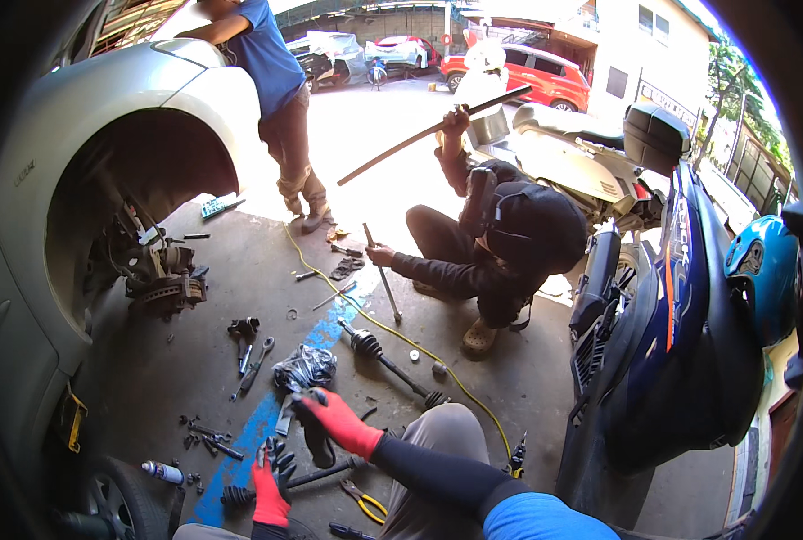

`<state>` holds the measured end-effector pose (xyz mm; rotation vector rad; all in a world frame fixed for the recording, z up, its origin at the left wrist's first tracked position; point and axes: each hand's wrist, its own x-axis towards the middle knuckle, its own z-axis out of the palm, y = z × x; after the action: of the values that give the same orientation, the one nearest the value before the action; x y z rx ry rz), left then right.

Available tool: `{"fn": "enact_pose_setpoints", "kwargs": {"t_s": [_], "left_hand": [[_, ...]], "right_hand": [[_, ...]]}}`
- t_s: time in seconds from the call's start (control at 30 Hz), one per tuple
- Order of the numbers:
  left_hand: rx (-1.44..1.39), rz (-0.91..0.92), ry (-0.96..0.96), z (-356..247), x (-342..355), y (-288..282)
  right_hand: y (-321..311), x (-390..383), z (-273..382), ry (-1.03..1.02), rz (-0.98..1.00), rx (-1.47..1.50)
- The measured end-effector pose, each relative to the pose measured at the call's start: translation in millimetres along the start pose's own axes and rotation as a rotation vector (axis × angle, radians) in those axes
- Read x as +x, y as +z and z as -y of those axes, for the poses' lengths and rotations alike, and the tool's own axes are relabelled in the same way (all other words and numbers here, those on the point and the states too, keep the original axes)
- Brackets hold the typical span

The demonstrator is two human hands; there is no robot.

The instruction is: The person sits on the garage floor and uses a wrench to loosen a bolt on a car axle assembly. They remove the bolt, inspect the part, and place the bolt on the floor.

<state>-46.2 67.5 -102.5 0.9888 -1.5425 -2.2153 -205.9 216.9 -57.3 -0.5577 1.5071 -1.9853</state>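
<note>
Here, a ribbed-ended drive shaft lies on the floor below both hands, its long axis slanting away rightward. The left hand, nearer, overlaps it, fingers loosely spread, apparently empty; beyond the shaft, the right hand curls its fingers, grip unclear.

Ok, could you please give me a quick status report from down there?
Left hand open, by the dark rod. Right hand near the black plastic bag, grip unclear. Yellow cable across the floor ahead.
</note>
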Motion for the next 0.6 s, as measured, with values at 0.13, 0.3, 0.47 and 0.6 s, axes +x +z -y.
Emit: {"fn": "enact_pose_setpoints", "kwargs": {"t_s": [0.13, 0.3, 0.47, 0.6], "left_hand": [[0.057, 0.176, 0.304, 35, 22, 18], [-0.24, 0.119, 0.041, 83, 42, 35], [0.02, 0.033, 0.036, 123, 43, 44], [0.537, -0.26, 0.473, 133, 40, 33]], "right_hand": [[32, -22, -13, -0.021, 0.2, -0.209], [19, -15, -29, 0.16, 0.107, -0.37], [17, -7, -50, 0.403, 0.074, -0.284], [32, -1, -61, 0.347, 0.057, -0.516]]}}
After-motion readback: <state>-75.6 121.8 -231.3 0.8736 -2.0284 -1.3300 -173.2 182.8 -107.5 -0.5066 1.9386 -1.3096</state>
